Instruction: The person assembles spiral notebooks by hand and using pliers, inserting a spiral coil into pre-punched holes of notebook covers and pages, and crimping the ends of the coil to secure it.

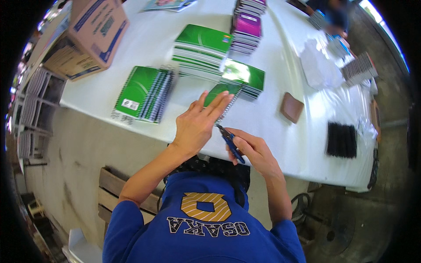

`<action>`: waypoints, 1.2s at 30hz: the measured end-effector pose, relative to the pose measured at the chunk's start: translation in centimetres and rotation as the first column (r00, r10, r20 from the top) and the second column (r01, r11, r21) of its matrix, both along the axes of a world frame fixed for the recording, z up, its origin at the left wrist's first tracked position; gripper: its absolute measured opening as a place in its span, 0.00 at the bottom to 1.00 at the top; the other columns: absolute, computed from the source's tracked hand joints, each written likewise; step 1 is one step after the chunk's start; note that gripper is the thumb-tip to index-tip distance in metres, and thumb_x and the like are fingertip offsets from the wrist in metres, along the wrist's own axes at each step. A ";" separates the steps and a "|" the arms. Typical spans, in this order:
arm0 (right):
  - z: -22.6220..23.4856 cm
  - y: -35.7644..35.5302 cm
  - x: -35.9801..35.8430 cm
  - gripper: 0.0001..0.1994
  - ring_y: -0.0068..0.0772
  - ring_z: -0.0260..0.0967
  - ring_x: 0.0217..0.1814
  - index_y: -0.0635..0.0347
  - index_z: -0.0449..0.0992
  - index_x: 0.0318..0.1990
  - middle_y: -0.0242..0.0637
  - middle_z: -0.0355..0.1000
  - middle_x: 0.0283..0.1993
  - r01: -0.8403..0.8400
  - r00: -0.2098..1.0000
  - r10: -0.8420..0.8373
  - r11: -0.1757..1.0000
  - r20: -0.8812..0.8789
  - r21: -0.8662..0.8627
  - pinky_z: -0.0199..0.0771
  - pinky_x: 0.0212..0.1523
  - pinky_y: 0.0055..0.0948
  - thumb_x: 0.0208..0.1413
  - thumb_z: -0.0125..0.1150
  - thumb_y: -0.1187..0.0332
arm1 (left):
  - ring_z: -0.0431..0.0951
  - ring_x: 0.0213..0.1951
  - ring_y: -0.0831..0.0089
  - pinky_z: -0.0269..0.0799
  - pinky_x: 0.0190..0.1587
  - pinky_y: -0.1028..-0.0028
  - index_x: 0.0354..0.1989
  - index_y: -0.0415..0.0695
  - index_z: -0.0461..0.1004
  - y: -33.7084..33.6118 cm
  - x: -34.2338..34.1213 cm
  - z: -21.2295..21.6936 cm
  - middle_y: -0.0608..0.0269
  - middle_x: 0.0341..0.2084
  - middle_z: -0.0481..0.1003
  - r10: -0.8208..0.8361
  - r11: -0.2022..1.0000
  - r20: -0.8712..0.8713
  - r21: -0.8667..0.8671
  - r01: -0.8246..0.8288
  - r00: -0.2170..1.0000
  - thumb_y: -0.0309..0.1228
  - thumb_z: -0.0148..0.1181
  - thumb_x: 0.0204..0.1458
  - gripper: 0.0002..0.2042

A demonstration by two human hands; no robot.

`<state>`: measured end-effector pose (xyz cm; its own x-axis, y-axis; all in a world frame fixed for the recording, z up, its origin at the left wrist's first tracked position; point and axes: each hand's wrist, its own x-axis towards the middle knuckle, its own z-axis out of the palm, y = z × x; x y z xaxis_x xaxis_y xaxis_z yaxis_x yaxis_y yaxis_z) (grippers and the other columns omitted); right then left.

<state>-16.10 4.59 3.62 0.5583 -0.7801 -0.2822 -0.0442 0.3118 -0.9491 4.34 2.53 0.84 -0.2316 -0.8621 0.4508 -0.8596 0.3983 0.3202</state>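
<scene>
A green spiral notebook [215, 94] lies on the white table in front of me, its wire coil [230, 107] running along the right side. My left hand [198, 124] rests on its cover with fingers stretched out, covering much of it. In my right hand [251, 150] are blue-handled pliers [231, 143], their tip touching or very close to the near end of the coil. Just beyond the notebook stand a tall stack of green notebooks [202, 38] and a lower green stack [244, 72]. Left of my hand, more green notebooks [137, 91] show their coils.
Purple notebooks [248, 25] are piled at the back. An open cardboard box [97, 35] occupies the far left. On the right are a brown block [291, 108], black coils [341, 139], crumpled plastic [319, 65] and grey-edged notebooks [359, 70]. Another person [337, 17] is at the far right.
</scene>
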 end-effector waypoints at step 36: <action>-6.2 -18.4 -3.4 0.15 0.40 0.70 0.32 0.68 0.78 0.37 0.42 0.73 0.31 0.086 0.142 -0.961 0.251 -0.237 -0.964 0.70 0.36 0.36 0.52 0.69 0.63 | 0.66 0.62 0.71 0.59 0.64 0.73 0.70 0.50 0.59 -4.4 21.9 2.8 0.59 0.69 0.60 0.241 0.789 -0.595 0.580 0.202 0.767 0.32 0.60 0.58 0.30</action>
<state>-19.49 -13.85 -2.56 -0.2662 -0.7652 0.5862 -0.9152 0.0097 -0.4029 26.24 -1.84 3.64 -0.0770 -0.9908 -0.1115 -0.3834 -0.0738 0.9206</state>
